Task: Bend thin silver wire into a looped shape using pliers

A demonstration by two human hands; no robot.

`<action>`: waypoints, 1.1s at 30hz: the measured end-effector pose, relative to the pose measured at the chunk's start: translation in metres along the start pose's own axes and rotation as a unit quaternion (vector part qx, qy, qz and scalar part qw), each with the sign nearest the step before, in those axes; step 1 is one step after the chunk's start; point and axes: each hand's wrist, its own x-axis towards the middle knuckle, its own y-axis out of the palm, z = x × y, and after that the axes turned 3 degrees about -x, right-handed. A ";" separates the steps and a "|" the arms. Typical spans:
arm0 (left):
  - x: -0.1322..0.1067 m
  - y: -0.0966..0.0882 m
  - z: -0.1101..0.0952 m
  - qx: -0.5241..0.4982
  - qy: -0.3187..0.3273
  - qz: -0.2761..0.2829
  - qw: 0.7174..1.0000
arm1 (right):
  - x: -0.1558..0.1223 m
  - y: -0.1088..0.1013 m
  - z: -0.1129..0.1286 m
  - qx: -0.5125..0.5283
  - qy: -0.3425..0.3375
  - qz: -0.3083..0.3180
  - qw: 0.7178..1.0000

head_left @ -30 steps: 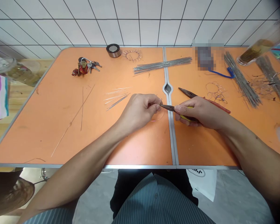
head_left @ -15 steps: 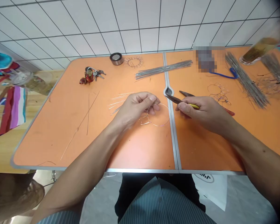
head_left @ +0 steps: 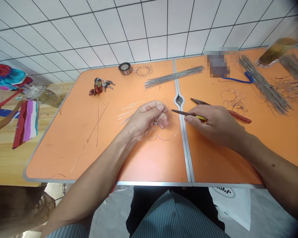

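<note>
My left hand (head_left: 145, 119) rests on the orange table (head_left: 144, 158) with its fingers curled round a thin bent wire (head_left: 164, 135), whose loop lies on the table just to the right of the fingers. My right hand (head_left: 215, 125) is closed on yellow-handled needle-nose pliers (head_left: 186, 114). The plier tips point left, a short way from my left fingers and apart from the wire. A few short straight wire pieces (head_left: 126, 110) lie just left of my left hand.
Red-handled pliers (head_left: 223, 110) lie behind my right hand. A bundle of straight wires (head_left: 173, 76), a tape roll (head_left: 125, 68), a wire ring (head_left: 142, 70) and keys with a padlock (head_left: 100, 86) sit toward the back. More wire bundles (head_left: 265, 86) and a tangle (head_left: 233, 100) lie right.
The plier tips have drawn back from my left fingers, which they touched a second ago. The wire loop has opened out and now lies lower beside my left hand. The view has shifted.
</note>
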 end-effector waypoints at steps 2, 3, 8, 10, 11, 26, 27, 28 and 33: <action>0.000 -0.001 -0.001 -0.004 -0.001 0.019 1.000 | -0.001 0.004 0.000 -0.056 -0.026 -0.040 0.997; 0.000 -0.001 -0.001 -0.003 0.002 0.026 1.000 | -0.002 0.005 0.001 -0.087 -0.036 -0.061 0.994; -0.002 0.000 -0.002 0.036 0.049 0.033 0.998 | -0.005 0.005 0.002 -0.194 -0.082 -0.125 0.970; -0.002 -0.001 -0.002 0.056 0.066 0.035 0.996 | -0.005 0.003 0.002 -0.218 -0.098 -0.139 0.961; -0.002 -0.002 -0.002 0.066 0.075 0.033 0.994 | -0.005 0.001 0.001 -0.226 -0.106 -0.147 0.957; -0.006 0.002 -0.009 0.144 0.142 -0.005 0.979 | -0.006 -0.011 -0.004 -0.218 -0.060 -0.190 0.956; -0.006 0.003 -0.009 0.146 0.140 -0.008 0.979 | -0.007 -0.011 -0.004 -0.210 -0.072 -0.185 0.957; -0.006 0.003 -0.009 0.147 0.136 -0.013 0.980 | -0.007 -0.011 -0.002 -0.208 -0.089 -0.178 0.958; -0.006 0.006 -0.008 0.157 0.122 -0.036 0.979 | -0.006 -0.005 0.003 -0.257 -0.127 -0.144 0.947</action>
